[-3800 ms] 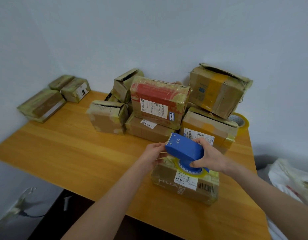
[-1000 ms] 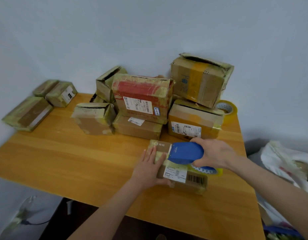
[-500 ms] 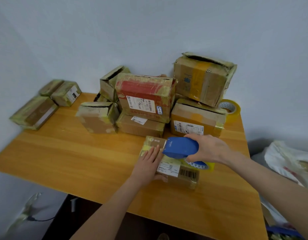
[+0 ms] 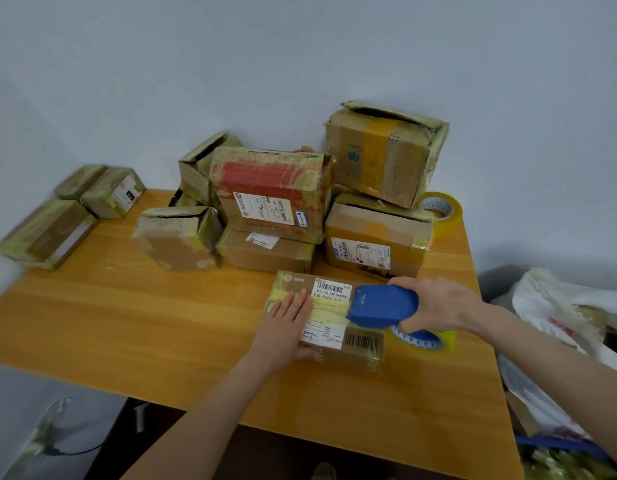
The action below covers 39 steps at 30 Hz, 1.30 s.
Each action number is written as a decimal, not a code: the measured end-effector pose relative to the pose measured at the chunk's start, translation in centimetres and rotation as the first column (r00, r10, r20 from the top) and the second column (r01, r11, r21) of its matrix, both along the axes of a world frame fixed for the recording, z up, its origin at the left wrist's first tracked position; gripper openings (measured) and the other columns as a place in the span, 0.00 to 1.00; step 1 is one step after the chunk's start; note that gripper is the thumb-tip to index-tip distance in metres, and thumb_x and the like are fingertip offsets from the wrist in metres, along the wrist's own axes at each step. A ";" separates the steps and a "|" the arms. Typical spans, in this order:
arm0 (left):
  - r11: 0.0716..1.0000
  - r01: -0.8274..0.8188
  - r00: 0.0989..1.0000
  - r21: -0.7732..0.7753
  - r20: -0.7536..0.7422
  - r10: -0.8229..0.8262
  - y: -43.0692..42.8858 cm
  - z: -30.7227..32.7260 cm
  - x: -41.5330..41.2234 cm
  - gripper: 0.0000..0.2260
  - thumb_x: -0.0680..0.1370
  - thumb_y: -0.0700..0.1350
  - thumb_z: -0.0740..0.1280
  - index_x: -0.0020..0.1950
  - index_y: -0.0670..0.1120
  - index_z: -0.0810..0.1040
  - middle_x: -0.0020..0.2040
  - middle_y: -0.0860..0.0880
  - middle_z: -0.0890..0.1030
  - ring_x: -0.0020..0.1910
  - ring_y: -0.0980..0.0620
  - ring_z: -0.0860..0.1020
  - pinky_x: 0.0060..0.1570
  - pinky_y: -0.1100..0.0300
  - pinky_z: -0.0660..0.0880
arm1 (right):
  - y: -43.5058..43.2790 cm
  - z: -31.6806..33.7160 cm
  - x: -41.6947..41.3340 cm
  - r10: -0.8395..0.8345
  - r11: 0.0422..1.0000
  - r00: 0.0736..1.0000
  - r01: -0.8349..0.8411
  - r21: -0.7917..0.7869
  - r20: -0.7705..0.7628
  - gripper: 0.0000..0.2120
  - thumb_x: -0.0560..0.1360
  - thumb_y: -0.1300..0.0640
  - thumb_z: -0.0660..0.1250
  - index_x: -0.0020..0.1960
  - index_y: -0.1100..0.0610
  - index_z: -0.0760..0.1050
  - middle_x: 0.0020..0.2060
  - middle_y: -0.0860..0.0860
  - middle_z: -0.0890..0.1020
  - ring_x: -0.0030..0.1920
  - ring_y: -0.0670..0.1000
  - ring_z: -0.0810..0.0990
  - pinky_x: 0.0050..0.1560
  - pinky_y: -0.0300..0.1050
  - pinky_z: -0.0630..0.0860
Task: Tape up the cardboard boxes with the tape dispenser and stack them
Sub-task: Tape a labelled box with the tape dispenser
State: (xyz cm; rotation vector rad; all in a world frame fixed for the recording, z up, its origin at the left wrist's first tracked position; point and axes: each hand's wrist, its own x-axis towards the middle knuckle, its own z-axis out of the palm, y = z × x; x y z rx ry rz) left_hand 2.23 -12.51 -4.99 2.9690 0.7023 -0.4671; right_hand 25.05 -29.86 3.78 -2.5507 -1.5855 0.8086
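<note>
The left grip (image 4: 288,327) lay flat, fingers straight, pressing the closed cardboard box (image 4: 326,332) on the table (image 4: 127,323); its contents were hidden. The right grip (image 4: 438,306) clenched the blue tape dispenser (image 4: 383,306) on the box's top. Other boxes (image 4: 272,202) stood piled behind.

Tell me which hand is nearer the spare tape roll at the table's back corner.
Right. The right hand grips the tape dispenser at the right end of the box, in front of the roll; the left hand presses flat on its left part, farther off.
</note>
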 end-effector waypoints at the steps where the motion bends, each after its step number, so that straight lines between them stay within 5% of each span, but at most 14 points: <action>1: 1.000 -0.024 1.000 0.013 -0.002 0.024 -0.6 0.2 0.6 0.51 0.71 0.69 0.63 0.77 0.48 0.34 0.77 0.47 0.34 0.77 0.45 0.37 0.74 0.48 0.38 | -0.1 -0.2 0.0 -0.005 1.000 1.000 0.005 0.007 -0.005 0.34 0.67 0.42 0.71 0.69 0.41 0.63 0.51 0.45 0.75 0.48 0.50 0.76 0.48 0.47 0.78; 9: 0.991 0.135 0.991 0.006 0.014 -0.135 -3.1 -1.0 2.4 0.46 0.75 0.67 0.58 0.72 0.46 0.29 0.76 0.46 0.33 0.75 0.48 0.33 0.75 0.49 0.38 | -0.3 -0.8 0.0 0.003 1.000 0.998 -0.002 0.004 -0.061 0.37 0.64 0.34 0.72 0.69 0.40 0.62 0.53 0.44 0.75 0.51 0.49 0.76 0.51 0.50 0.79; 17: 0.985 0.170 0.985 0.017 -0.011 -0.170 -2.0 -0.8 1.4 0.45 0.75 0.66 0.57 0.72 0.46 0.28 0.75 0.48 0.31 0.75 0.49 0.34 0.73 0.54 0.33 | -0.5 -1.0 -0.3 -0.004 1.000 0.997 0.006 0.030 -0.078 0.35 0.67 0.41 0.71 0.70 0.40 0.61 0.53 0.44 0.74 0.51 0.50 0.76 0.51 0.50 0.79; 23: 0.985 0.171 0.985 0.004 0.000 -0.171 -1.7 -0.9 1.4 0.45 0.76 0.66 0.59 0.72 0.45 0.29 0.75 0.48 0.32 0.76 0.49 0.35 0.72 0.55 0.33 | -4.2 0.0 3.7 -0.051 0.999 0.979 0.053 0.005 -0.198 0.27 0.63 0.45 0.73 0.58 0.35 0.65 0.51 0.44 0.79 0.51 0.49 0.78 0.53 0.49 0.78; 27: 0.988 0.157 0.987 -0.008 -0.020 -0.157 -2.1 -0.5 1.6 0.45 0.76 0.65 0.59 0.72 0.46 0.29 0.73 0.49 0.30 0.77 0.49 0.36 0.74 0.54 0.35 | -5.5 -1.5 3.2 -0.096 0.993 0.976 0.080 -0.087 -0.197 0.29 0.67 0.50 0.73 0.65 0.42 0.65 0.53 0.47 0.78 0.52 0.50 0.78 0.54 0.47 0.78; 32: 0.998 0.051 0.997 -0.030 -0.059 -0.052 -4.5 0.6 3.0 0.51 0.70 0.73 0.59 0.77 0.48 0.34 0.74 0.44 0.31 0.76 0.44 0.34 0.75 0.44 0.40 | -5.1 -3.2 2.8 -0.099 0.993 0.978 0.086 -0.076 -0.183 0.36 0.61 0.43 0.70 0.68 0.42 0.65 0.53 0.45 0.77 0.52 0.51 0.76 0.53 0.50 0.78; 39: 0.997 0.038 0.998 -0.064 0.047 -0.035 -7.9 0.3 6.3 0.46 0.76 0.70 0.54 0.77 0.43 0.34 0.76 0.47 0.32 0.73 0.51 0.30 0.74 0.49 0.35 | -5.5 -4.2 2.8 -0.099 0.994 0.981 0.091 -0.057 -0.169 0.34 0.66 0.48 0.73 0.69 0.44 0.64 0.52 0.46 0.77 0.51 0.50 0.76 0.52 0.48 0.78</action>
